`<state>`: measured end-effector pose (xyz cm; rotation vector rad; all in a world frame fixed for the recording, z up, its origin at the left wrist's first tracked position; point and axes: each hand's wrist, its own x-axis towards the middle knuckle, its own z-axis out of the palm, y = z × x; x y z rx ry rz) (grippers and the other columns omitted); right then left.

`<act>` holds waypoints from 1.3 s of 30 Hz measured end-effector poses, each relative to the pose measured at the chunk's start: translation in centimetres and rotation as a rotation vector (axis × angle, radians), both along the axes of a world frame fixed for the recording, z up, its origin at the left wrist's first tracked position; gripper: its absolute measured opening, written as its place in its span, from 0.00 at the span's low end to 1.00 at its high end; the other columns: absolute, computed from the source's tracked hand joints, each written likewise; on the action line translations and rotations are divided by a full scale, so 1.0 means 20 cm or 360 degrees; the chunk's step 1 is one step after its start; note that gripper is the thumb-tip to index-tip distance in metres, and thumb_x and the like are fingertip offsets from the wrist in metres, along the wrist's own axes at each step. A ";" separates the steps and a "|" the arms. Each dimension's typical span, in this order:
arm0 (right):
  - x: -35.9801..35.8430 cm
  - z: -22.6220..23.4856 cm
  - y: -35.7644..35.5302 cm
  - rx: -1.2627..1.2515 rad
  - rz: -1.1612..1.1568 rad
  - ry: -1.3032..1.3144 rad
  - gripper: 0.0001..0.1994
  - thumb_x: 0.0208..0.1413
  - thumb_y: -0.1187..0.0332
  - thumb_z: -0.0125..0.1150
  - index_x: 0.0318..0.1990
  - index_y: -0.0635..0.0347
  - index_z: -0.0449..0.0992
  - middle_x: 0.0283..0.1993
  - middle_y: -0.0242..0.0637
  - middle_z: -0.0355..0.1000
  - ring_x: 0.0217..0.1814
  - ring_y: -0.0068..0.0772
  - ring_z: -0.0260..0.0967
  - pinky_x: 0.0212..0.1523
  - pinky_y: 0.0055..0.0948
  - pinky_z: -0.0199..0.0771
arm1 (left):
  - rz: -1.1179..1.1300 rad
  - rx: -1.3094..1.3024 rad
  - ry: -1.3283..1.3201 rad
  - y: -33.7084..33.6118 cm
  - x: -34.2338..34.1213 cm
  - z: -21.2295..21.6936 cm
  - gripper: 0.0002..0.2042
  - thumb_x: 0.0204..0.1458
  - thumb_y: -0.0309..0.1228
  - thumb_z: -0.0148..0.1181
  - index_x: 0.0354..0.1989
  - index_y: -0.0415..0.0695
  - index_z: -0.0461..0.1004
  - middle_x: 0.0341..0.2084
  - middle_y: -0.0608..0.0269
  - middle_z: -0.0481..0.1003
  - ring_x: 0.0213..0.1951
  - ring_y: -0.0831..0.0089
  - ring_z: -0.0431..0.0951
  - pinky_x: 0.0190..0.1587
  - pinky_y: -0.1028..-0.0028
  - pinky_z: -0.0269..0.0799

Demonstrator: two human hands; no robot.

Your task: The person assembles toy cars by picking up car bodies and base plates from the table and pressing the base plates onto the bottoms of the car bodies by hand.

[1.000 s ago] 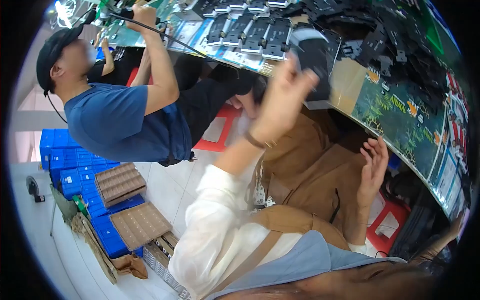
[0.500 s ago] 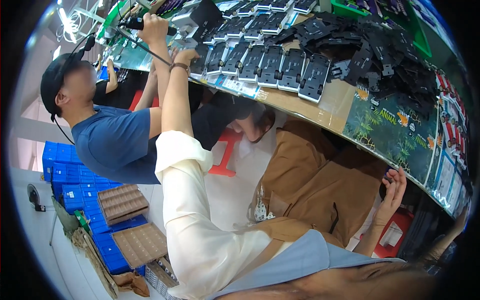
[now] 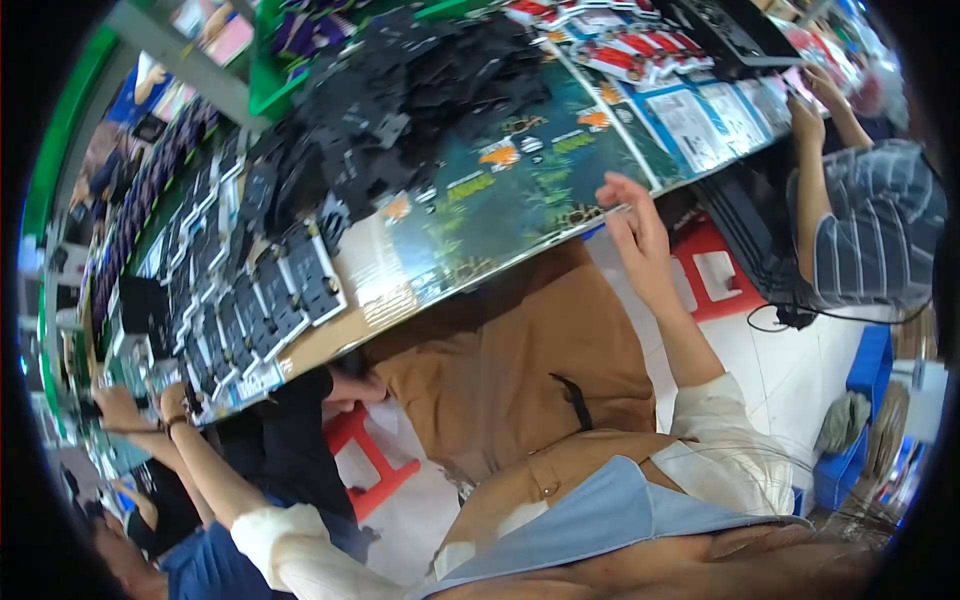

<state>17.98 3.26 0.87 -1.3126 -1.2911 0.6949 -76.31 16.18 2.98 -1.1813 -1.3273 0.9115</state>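
Far out on the left, my left hand (image 3: pixel 173 402), with a dark band at its wrist, reaches to the table edge beside the end of a row of black-and-white flat units (image 3: pixel 283 290). Its fingers are too small and blurred to make out. A co-worker's hand (image 3: pixel 118 408) is right next to it. My right hand (image 3: pixel 640 235) is raised at the table's front edge, fingers apart, with nothing visible in it. Behind the row lies a big heap of loose black plastic plates (image 3: pixel 400 100).
The table (image 3: pixel 500 205) has a dark green printed cover. Red-and-white pieces (image 3: pixel 640 55) lie at the back right. A green bin (image 3: pixel 275 75) stands behind the heap. Red stools (image 3: pixel 715 270) are below. A person in a striped shirt (image 3: pixel 870 225) works at right.
The view has swung to the right, so the table's right part and another person appear. My left hand stays by the co-worker's hands, now far left. My right hand's fingers have spread.
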 end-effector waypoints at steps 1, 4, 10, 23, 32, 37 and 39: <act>0.05 0.02 0.04 0.0083 -0.0145 -0.0254 0.20 0.54 0.70 0.55 0.54 0.62 0.65 0.47 0.39 0.66 0.48 0.30 0.64 0.47 0.27 0.65 | 0.0360 -0.0184 -0.0324 0.05 0.01 -0.24 0.18 0.55 0.38 0.42 0.50 0.44 0.70 0.54 0.54 0.67 0.59 0.57 0.62 0.60 0.59 0.55; 0.40 0.03 0.20 0.0376 -0.0570 -0.0701 0.21 0.49 0.69 0.60 0.52 0.61 0.66 0.47 0.43 0.66 0.49 0.41 0.64 0.46 0.32 0.67 | 0.1118 -0.0429 -0.0750 -0.13 0.14 0.29 0.22 0.55 0.42 0.44 0.56 0.46 0.65 0.54 0.48 0.66 0.58 0.55 0.62 0.59 0.53 0.55; 0.70 0.07 0.75 0.0457 -0.0627 -0.1765 0.30 0.44 0.63 0.65 0.56 0.57 0.62 0.54 0.44 0.64 0.58 0.48 0.57 0.56 0.40 0.60 | -0.0925 0.0156 -0.2286 -0.04 1.77 0.35 0.22 0.56 0.35 0.52 0.58 0.41 0.62 0.54 0.46 0.62 0.56 0.53 0.62 0.58 0.64 0.57; 0.73 0.13 0.89 0.0101 -0.0303 -0.1959 0.34 0.37 0.57 0.67 0.55 0.57 0.64 0.50 0.53 0.67 0.57 0.51 0.61 0.55 0.48 0.58 | -0.0426 -0.1567 -0.4886 -0.71 3.48 0.04 0.18 0.58 0.30 0.48 0.56 0.36 0.63 0.54 0.56 0.65 0.58 0.68 0.63 0.61 0.68 0.56; -0.08 0.34 0.08 0.0134 0.0482 -0.1346 0.31 0.35 0.70 0.64 0.53 0.62 0.64 0.47 0.44 0.63 0.49 0.43 0.63 0.50 0.33 0.64 | 0.0117 -0.0890 -0.6657 -0.82 3.84 -0.19 0.28 0.62 0.48 0.32 0.67 0.49 0.41 0.61 0.57 0.54 0.61 0.63 0.56 0.63 0.65 0.51; -0.39 0.28 0.01 0.0261 0.0795 -0.1380 0.33 0.35 0.62 0.69 0.52 0.60 0.66 0.47 0.46 0.64 0.53 0.48 0.59 0.53 0.42 0.58 | -0.0137 -0.0222 -0.6706 -0.83 3.71 -0.16 0.33 0.59 0.56 0.23 0.64 0.43 0.47 0.61 0.56 0.55 0.63 0.63 0.55 0.64 0.62 0.49; -0.49 0.30 0.04 0.0360 0.0967 -0.1304 0.32 0.37 0.60 0.68 0.53 0.60 0.66 0.47 0.46 0.64 0.53 0.49 0.59 0.53 0.43 0.59 | -0.0210 -0.0056 -0.6744 -0.84 3.60 -0.17 0.32 0.59 0.56 0.24 0.63 0.43 0.50 0.60 0.55 0.58 0.61 0.61 0.57 0.63 0.60 0.51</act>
